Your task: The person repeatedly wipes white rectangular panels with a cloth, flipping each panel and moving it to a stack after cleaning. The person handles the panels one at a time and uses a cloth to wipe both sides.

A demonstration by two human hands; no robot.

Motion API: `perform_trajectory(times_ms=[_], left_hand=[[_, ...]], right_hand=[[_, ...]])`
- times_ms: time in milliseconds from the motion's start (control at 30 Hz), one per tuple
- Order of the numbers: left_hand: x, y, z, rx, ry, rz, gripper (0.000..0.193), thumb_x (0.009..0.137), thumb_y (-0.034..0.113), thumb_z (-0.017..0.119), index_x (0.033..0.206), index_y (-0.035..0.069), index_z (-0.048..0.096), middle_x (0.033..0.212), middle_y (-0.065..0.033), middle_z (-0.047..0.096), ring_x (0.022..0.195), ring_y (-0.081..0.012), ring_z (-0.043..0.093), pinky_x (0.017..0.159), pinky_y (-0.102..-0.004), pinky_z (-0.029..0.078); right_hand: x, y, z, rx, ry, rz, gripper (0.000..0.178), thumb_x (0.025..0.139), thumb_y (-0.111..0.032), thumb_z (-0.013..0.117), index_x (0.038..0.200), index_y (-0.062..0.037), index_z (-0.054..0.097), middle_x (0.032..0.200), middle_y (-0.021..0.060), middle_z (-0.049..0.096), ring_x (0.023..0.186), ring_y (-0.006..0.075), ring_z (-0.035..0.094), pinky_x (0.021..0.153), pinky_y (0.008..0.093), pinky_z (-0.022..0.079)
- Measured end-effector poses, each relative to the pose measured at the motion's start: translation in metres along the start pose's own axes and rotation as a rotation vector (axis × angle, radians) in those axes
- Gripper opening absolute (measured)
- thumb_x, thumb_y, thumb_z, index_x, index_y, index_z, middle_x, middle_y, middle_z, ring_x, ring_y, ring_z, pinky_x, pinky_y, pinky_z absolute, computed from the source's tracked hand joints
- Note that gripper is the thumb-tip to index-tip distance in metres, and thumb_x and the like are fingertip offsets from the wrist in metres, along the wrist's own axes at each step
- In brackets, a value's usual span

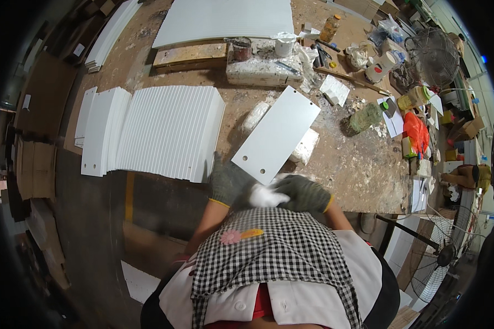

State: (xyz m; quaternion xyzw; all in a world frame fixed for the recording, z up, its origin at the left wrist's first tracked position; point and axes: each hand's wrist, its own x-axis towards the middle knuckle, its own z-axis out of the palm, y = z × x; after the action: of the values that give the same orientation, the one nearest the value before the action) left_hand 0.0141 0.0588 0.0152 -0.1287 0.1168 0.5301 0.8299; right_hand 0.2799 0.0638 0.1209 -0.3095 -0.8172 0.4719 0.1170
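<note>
We see both hands in dark grey-green work gloves at the near edge of the bench. The right hand has its grip closed on a wadded white cloth, just in front of the checkered apron. The left hand is blurred, between the near right end of a row of white panels and the cloth; we cannot tell whether its grip is released or clenched.

Before the hands, we find a single white drilled panel lying diagonally, its near end close to the gloves. Two round holes pierce that near end, and smaller dark holes show along the far edge. White wrapped supports stick out from under both its long sides, so it lies raised off the bench.

The row of panels spreads to the left, overlapping like leaning slats. Beyond the drilled panel we see a paint-spattered white block carrying a dark tin and a white cup, with a wooden beam beside it and a large white stack behind. To the right are a green-lidded bottle, an orange-red plastic bag and a caged fan.
</note>
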Motion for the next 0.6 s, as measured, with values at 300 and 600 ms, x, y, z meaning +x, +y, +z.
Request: perform_trajectory(times_ms=[300, 600], left_hand=[[0.000, -0.036, 0.075, 1.690, 0.437, 0.424, 0.041, 0.097, 0.029, 0.074, 0.122, -0.004, 0.072, 0.096, -0.0113, 0.079, 0.081, -0.0190, 0.073, 0.075, -0.0330, 0.056], [-0.029, -0.061, 0.073, 2.499, 0.002, 0.644, 0.036, 0.096, 0.021, 0.077, 0.125, 0.001, 0.073, 0.105, -0.0192, 0.078, 0.084, -0.0278, 0.078, 0.068, -0.0350, 0.060]], right_hand=[[-0.003, -0.034, -0.053, 0.068, 0.919, 0.045, 0.064, 0.089, -0.025, 0.081, 0.144, -0.0045, 0.056, 0.131, 0.0205, 0.067, 0.125, 0.0365, 0.063, 0.109, 0.0497, 0.050], [0.015, 0.084, -0.117, -0.374, 1.094, 0.055, 0.059, 0.098, -0.046, 0.060, 0.139, -0.0042, 0.058, 0.142, 0.0193, 0.059, 0.136, 0.0374, 0.050, 0.119, 0.0499, 0.037]])
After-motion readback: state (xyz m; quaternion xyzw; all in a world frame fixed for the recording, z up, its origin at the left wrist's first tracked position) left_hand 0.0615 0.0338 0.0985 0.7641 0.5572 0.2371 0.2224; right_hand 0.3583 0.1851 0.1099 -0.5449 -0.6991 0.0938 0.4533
